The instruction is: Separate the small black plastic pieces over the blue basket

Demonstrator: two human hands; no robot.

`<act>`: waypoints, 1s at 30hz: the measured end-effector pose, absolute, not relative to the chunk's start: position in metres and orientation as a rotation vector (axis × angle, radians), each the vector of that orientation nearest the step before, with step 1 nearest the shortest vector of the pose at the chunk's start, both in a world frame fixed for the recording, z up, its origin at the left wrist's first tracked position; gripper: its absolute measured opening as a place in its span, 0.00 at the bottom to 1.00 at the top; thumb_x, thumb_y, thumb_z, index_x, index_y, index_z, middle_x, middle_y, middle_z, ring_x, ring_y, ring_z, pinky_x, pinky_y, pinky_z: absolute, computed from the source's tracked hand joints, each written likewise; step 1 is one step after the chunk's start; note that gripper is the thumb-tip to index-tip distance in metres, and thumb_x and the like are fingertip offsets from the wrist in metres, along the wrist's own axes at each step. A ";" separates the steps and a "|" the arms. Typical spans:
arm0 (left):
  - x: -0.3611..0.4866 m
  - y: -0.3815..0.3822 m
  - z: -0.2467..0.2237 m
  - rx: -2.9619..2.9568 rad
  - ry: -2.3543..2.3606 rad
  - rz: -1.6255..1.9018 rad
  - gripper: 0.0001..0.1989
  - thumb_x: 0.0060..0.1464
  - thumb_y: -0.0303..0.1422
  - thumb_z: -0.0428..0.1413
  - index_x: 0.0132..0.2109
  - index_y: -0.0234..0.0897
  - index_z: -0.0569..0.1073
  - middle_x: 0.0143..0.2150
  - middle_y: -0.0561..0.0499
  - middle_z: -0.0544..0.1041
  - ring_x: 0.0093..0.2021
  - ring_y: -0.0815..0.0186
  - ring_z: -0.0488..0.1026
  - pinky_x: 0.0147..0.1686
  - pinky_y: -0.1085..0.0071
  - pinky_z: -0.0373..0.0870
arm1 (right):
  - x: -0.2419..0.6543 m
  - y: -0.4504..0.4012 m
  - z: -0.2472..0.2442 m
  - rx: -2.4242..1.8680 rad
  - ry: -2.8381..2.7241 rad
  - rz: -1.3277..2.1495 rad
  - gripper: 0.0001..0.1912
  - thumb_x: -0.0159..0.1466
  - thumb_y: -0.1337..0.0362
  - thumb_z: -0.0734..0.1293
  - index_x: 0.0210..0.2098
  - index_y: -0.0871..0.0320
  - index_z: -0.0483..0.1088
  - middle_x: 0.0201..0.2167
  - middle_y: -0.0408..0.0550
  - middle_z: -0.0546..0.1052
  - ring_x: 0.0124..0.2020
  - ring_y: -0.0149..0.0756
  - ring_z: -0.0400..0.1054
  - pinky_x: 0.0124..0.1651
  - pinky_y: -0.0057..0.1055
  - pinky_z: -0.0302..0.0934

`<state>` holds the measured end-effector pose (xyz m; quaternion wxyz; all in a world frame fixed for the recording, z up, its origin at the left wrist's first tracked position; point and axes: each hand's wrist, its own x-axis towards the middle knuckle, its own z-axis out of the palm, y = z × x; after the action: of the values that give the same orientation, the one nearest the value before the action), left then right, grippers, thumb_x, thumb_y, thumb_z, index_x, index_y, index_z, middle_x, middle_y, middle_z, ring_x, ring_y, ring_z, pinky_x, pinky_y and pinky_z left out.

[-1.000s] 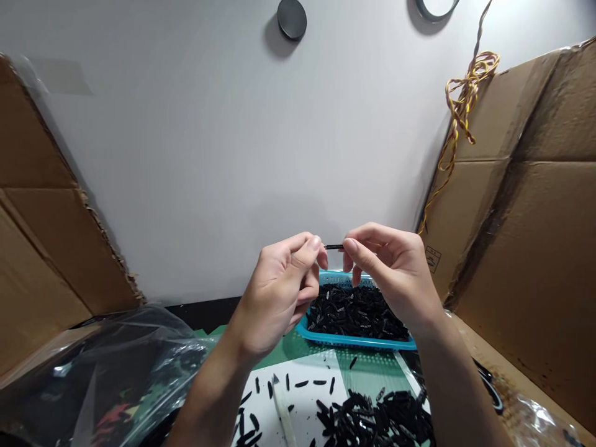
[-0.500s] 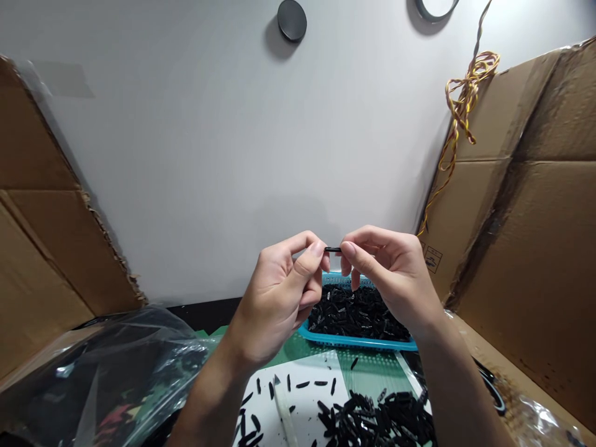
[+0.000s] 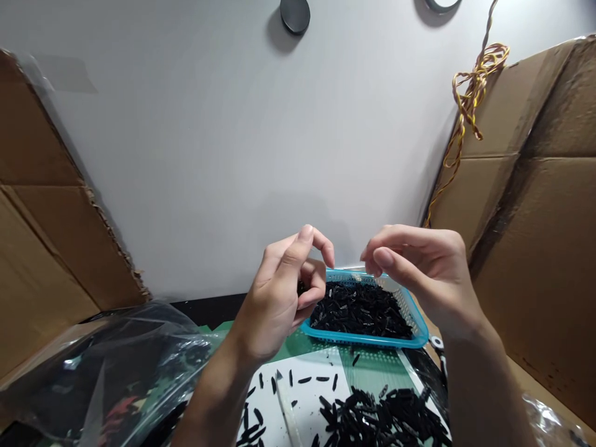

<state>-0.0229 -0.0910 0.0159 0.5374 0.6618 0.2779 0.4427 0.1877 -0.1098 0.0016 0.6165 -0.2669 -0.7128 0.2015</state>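
Note:
My left hand point(image 3: 284, 292) is raised at the centre, its lower fingers curled around something dark that I cannot make out, while thumb and index finger stand apart. To its right my right hand point(image 3: 423, 267) hangs above the basket's right side, thumb and fingers slightly parted, with nothing visible between them. Below and behind both hands sits a blue basket point(image 3: 363, 340) filled with small black pieces point(image 3: 358, 310). Nearer to me, a heap of black pieces point(image 3: 382, 416) lies beside a white sheet point(image 3: 311, 363), which bears scattered pieces and a pale pointed tool point(image 3: 287, 413).
Cardboard panels stand at left point(image 3: 46, 236) and right point(image 3: 549, 248) against a pale wall point(image 3: 209, 124). A clear plastic bag point(image 3: 116, 366) lies at lower left. Twisted wires point(image 3: 472, 93) hang at upper right. More clear plastic point(image 3: 549, 416) is at lower right.
The thin black piece between my fingertips is no longer seen there. My right hand has moved right, away from my left, and its fingers have parted. My left thumb has lifted from its index finger.

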 end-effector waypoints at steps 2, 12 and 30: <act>-0.022 -0.091 0.015 1.593 0.664 1.017 0.24 0.73 0.54 0.43 0.42 0.42 0.72 0.16 0.61 0.58 0.14 0.76 0.46 0.12 0.83 0.47 | 0.184 -0.114 0.004 -0.615 -1.657 0.442 0.05 0.67 0.69 0.76 0.34 0.56 0.81 0.27 0.40 0.78 0.28 0.28 0.69 0.31 0.29 0.64; -0.022 -0.089 0.010 1.589 0.639 1.007 0.34 0.69 0.63 0.38 0.59 0.42 0.69 0.18 0.59 0.66 0.14 0.72 0.47 0.12 0.79 0.45 | 0.146 -0.122 0.002 -0.736 -1.957 0.295 0.04 0.66 0.69 0.76 0.35 0.55 0.83 0.33 0.41 0.80 0.33 0.32 0.73 0.37 0.34 0.65; -0.013 -0.091 0.009 1.569 0.724 1.081 0.22 0.72 0.56 0.45 0.48 0.44 0.70 0.20 0.60 0.64 0.17 0.73 0.53 0.14 0.82 0.48 | 0.158 -0.128 0.008 -0.646 -1.838 0.421 0.05 0.67 0.72 0.74 0.38 0.55 0.80 0.32 0.42 0.78 0.31 0.32 0.69 0.35 0.34 0.66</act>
<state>-0.0134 -0.0908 0.0095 0.5241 0.6557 0.3023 0.4517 0.1579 -0.1280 0.0083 0.5430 -0.2721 -0.7744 0.1773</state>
